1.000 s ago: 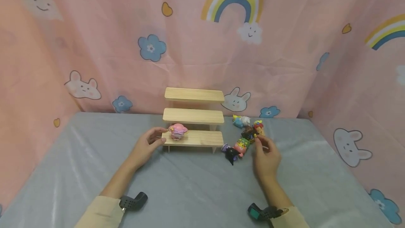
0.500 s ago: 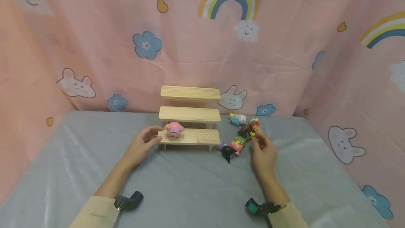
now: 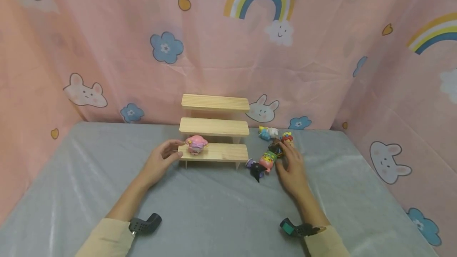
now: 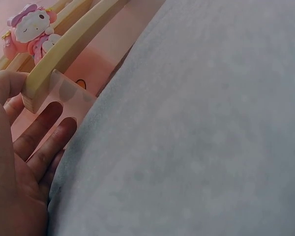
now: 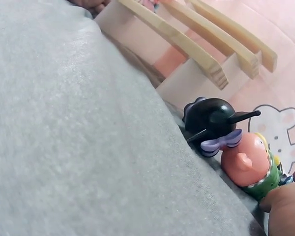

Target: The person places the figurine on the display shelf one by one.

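Note:
A pink figurine (image 3: 196, 144) stands on the lowest step of a three-step wooden display stand (image 3: 225, 152), near its left end. My left hand (image 3: 161, 162) holds that end between thumb and index finger; in the left wrist view the other fingers (image 4: 61, 135) stretch out below the plank. To the stand's right lie several figurines. My right hand (image 3: 293, 171) reaches over them, thumb and fingers apart, fingertips at a brown figurine (image 3: 275, 148) and a red-haired one (image 3: 287, 138). Its thumb is beside a pink-and-green figurine (image 5: 248, 164).
A black figurine (image 3: 257, 171) with a purple bow lies nearest the stand's front right. A blue-and-white figurine (image 3: 267, 133) lies at the back. The grey cloth (image 3: 214, 209) covers the table, with a pink printed curtain (image 3: 214, 50) behind it.
My right hand has moved slightly left and spread its fingers; earlier its thumb and index finger were together at a small yellow part beside the brown figurine. My left hand stays at the stand.

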